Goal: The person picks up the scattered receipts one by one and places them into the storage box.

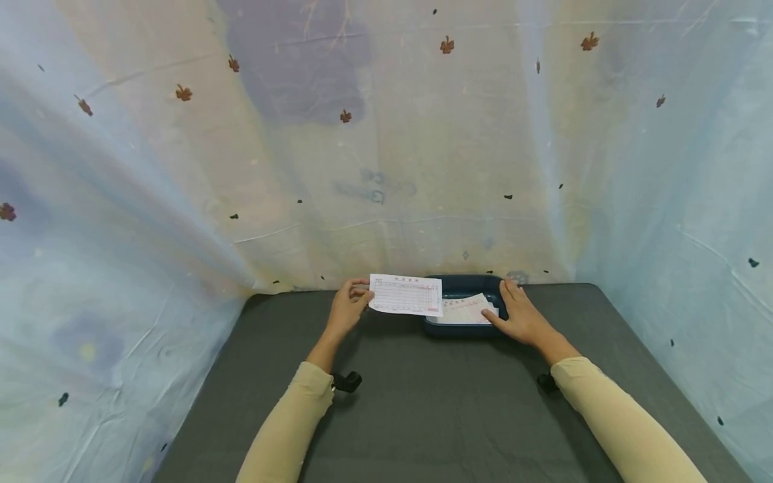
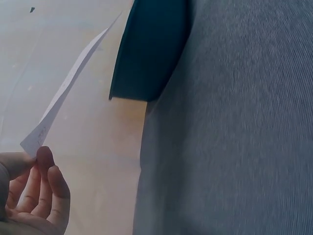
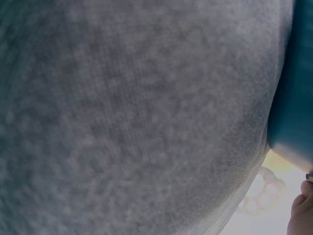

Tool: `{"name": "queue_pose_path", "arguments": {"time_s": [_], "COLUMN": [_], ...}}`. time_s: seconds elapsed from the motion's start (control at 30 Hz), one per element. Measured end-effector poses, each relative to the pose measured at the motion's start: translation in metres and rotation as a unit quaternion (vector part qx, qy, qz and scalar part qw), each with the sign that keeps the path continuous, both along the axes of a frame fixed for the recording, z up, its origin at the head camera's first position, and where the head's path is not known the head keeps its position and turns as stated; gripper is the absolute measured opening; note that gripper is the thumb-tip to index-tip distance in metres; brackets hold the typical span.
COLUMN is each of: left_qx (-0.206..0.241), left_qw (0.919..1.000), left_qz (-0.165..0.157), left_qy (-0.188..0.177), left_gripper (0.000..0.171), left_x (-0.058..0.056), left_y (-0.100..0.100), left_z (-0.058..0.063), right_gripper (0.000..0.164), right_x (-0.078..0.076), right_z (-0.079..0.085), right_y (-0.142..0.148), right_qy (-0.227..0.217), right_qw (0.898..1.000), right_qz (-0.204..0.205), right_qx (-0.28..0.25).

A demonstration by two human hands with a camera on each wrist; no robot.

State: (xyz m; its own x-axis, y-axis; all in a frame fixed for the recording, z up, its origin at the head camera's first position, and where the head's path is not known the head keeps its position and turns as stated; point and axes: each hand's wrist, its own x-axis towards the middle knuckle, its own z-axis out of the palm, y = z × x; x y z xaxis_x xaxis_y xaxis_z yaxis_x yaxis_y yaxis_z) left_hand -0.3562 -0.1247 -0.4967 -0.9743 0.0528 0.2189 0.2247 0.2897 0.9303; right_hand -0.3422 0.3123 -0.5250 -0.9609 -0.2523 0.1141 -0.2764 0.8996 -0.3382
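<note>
My left hand (image 1: 350,305) pinches the left edge of a white printed receipt form (image 1: 406,295) between thumb and fingers. Ruled lines and a table cover its face, and it is held up off the table. In the left wrist view the form (image 2: 73,83) is seen nearly edge-on, rising from the fingertips. Its right end overlaps the left side of a dark blue plastic bin (image 1: 465,331). Inside the bin lie more white slips (image 1: 468,310) with red print. My right hand (image 1: 521,316) rests on the bin's right side, fingers extended over the rim and thumb over the slips.
A dark grey cloth covers the table (image 1: 423,409), and the bin stands by its back edge. Behind and on both sides hangs a pale patterned curtain (image 1: 386,168) with small leaf shapes. Black straps with a dark piece (image 1: 347,382) sit at the wrists.
</note>
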Motion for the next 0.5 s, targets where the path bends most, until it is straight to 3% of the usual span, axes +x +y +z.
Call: {"name": "queue_pose_path", "arguments": {"time_s": [0.5], "left_qx": [0.017], "left_qw": [0.9997], "left_qz": [-0.015], "left_qy": [-0.001], "left_gripper": [0.036], "left_x": [-0.001], "left_y": [0.038], "left_z": [-0.002], "right_gripper": [0.105], "right_x": [-0.001], "right_z": [0.000], "right_y": [0.000], "right_qy": [0.000], "right_qw": [1.000], "right_qz": [0.000], "right_qx": [0.004]}}
